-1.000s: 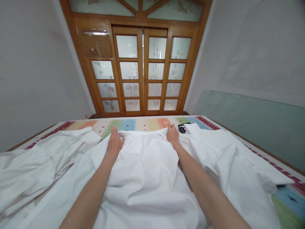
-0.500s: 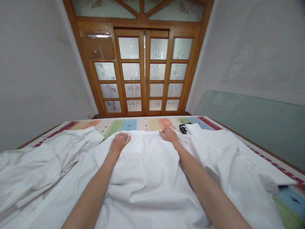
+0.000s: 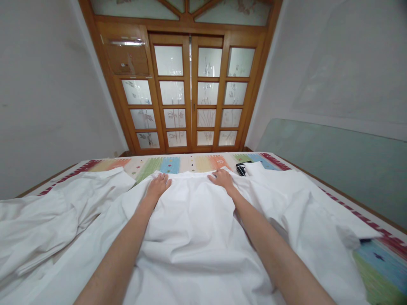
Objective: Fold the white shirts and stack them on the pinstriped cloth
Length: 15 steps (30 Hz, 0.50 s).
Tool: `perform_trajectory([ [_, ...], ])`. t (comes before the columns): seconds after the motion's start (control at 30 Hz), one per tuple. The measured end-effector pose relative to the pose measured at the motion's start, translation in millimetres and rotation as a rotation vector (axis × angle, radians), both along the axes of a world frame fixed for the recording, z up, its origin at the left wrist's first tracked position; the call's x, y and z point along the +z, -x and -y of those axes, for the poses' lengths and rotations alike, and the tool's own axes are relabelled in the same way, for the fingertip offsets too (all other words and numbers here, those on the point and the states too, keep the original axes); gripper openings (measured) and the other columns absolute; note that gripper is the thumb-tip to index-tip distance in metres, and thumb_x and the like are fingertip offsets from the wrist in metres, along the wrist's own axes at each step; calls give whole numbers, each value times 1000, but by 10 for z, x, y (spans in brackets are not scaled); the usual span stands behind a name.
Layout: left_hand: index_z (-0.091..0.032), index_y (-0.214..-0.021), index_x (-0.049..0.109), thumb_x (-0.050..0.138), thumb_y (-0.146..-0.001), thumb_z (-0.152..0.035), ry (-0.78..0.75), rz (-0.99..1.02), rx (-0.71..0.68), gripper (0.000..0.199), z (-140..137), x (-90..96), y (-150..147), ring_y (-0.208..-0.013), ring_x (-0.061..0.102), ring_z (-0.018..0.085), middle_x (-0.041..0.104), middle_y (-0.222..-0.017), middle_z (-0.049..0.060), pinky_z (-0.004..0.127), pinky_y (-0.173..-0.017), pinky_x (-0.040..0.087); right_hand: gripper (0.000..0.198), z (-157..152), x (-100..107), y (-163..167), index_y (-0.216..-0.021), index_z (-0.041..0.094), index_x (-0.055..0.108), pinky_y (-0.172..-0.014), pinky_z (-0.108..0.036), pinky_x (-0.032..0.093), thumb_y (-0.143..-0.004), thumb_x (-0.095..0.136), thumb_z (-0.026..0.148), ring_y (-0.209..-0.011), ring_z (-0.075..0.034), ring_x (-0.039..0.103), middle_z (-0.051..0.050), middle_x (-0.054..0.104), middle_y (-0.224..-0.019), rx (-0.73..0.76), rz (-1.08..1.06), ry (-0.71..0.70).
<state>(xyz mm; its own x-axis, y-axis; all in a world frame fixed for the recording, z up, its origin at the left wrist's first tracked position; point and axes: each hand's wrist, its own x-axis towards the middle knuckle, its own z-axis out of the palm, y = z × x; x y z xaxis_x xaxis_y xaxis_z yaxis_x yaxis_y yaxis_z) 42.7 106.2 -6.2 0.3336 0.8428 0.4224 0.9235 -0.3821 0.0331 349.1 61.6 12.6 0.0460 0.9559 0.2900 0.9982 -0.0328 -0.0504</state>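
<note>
A large white garment, wrinkled in soft folds, lies spread out in front of me. Both forearms reach over it to its far edge. My left hand rests on that edge left of centre, fingers stretched out and slightly apart on the fabric. On the same edge, right of centre, lies my right hand, its fingers also extended and spread on the cloth. The fabric between the two hands runs fairly straight. The near part of the garment passes out of view at the bottom.
Another crumpled white garment lies at the left. A black-and-white striped item sits beyond my right hand. Beneath is a colourful patterned bed cover. A pale green board stands along the right; wooden glazed doors are behind.
My fingers, more curled on the garment's far edge before, are now straighter and flatter on it. The view has shifted slightly. The garment lies nearly the same.
</note>
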Motion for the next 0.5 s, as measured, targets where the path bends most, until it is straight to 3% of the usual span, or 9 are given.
perform_trajectory([
  [0.1,-20,-107,63,48,-89,-22,6,-50,9,23,63,77,-15,-122,55,28,66,-121,15,41,-94,48,43,13,12,17,-107,21,74,-84,-28,45,-95,45,49,-106,-23,61,-11,68,-113,-12,9,14],
  [0.33,-16,-90,68,40,-95,-30,90,-104,25,32,166,181,-43,-91,70,27,73,-96,14,35,-77,52,41,41,33,54,-109,23,73,-83,-26,45,-96,44,49,-106,-22,62,-10,68,-116,-46,21,38],
  [0.5,-18,-96,65,41,-97,-36,177,-123,8,30,125,166,-62,-95,69,22,70,-108,11,30,-82,50,43,48,35,59,-108,20,73,-82,-27,46,-97,42,48,-105,-23,62,-12,67,-116,-40,21,41],
])
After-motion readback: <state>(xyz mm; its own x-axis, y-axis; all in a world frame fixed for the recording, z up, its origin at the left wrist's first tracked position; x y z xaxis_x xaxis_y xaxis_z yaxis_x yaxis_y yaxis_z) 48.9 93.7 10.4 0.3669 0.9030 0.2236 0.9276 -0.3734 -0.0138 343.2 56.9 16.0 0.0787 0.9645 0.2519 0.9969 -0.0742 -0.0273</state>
